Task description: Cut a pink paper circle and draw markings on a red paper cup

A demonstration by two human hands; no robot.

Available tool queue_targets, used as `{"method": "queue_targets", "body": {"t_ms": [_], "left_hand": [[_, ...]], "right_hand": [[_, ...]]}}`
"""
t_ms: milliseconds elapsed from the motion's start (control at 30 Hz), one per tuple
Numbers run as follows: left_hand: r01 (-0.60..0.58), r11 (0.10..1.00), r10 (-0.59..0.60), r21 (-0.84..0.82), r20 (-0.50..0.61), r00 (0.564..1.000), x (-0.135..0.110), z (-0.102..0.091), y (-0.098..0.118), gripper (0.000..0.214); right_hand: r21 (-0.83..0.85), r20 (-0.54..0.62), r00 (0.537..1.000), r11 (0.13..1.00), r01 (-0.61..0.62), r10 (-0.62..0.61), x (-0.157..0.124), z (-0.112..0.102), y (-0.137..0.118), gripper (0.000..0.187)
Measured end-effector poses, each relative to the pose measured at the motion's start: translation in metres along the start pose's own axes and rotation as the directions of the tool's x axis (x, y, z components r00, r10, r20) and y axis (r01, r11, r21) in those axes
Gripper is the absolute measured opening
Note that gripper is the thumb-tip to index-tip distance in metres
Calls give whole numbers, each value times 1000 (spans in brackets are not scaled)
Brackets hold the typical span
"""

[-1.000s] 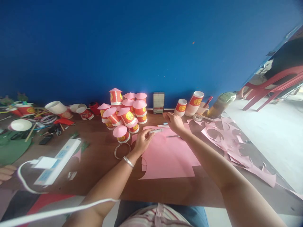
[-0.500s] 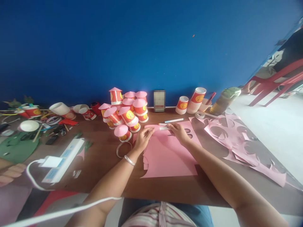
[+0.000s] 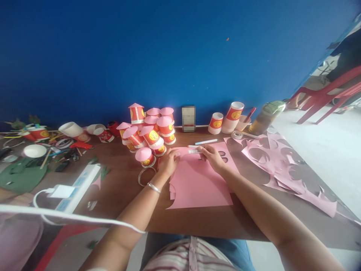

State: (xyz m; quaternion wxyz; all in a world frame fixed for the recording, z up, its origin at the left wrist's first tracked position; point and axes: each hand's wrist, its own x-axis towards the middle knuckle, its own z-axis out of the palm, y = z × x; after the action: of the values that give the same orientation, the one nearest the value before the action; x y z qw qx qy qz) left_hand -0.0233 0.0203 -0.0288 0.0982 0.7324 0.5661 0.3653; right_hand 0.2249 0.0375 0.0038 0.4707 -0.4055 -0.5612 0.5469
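Note:
A stack of pink paper sheets (image 3: 201, 184) lies in front of me on the brown table. My right hand (image 3: 211, 156) is over its upper part, with fingers closed on a small whitish tube-like object (image 3: 193, 151) that points left. Scissors (image 3: 223, 154) rest on the paper, partly hidden by that hand. At the upper left edge of the sheets is my left hand (image 3: 169, 162), its fingers pinched together; what they hold, if anything, is too small to name. Beyond the sheets lie a light-blue pen (image 3: 207, 142) and an orange-tipped pen (image 3: 193, 146).
Red paper cups with pink cone tops (image 3: 152, 135) are piled left of the sheets, near a tape ring (image 3: 146, 177). Pink paper scraps (image 3: 284, 169) spread at right. A power strip (image 3: 81, 184) and white cable (image 3: 84, 217) lie left, where a person sits. A jar (image 3: 266, 116) stands back right.
My left hand has drawn slightly left, away from my right hand. The white object in my right hand shows more clearly. At the left, the white cable has swung up across the table edge.

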Motion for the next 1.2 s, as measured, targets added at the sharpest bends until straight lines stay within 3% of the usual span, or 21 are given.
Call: {"method": "queue_targets", "body": {"t_ms": [167,267,400,533,667,900,1200], "left_hand": [[40,999,-40,37,11,999,2,1,-2,34],[34,999,-33,15,-48,998,2,1,-1,34],[-81,994,68,-74,-156,985,0,-5,12,32],[-170,968,150,-185,-117,982,-4,-11,27,28],[-170,951,160,-257,-59,985,-6,-15,32,30],[-92,961,58,-260,-134,989,-6,-25,25,22],[-125,966,108,-228,-86,990,-5,-33,39,16]], "right_hand": [[-8,14,1000,1000,-14,14,-1,1,-2,66],[-14,38,999,1000,-22,23,-2,2,-2,62],[-38,75,997,999,-8,10,-4,2,-1,56],[-35,78,997,999,-8,11,-4,3,0,55],[-72,112,993,997,-16,24,-7,6,-5,52],[-99,181,983,995,-8,26,-11,8,-11,52],[-13,189,982,1000,0,2,-9,5,-6,54]]}}
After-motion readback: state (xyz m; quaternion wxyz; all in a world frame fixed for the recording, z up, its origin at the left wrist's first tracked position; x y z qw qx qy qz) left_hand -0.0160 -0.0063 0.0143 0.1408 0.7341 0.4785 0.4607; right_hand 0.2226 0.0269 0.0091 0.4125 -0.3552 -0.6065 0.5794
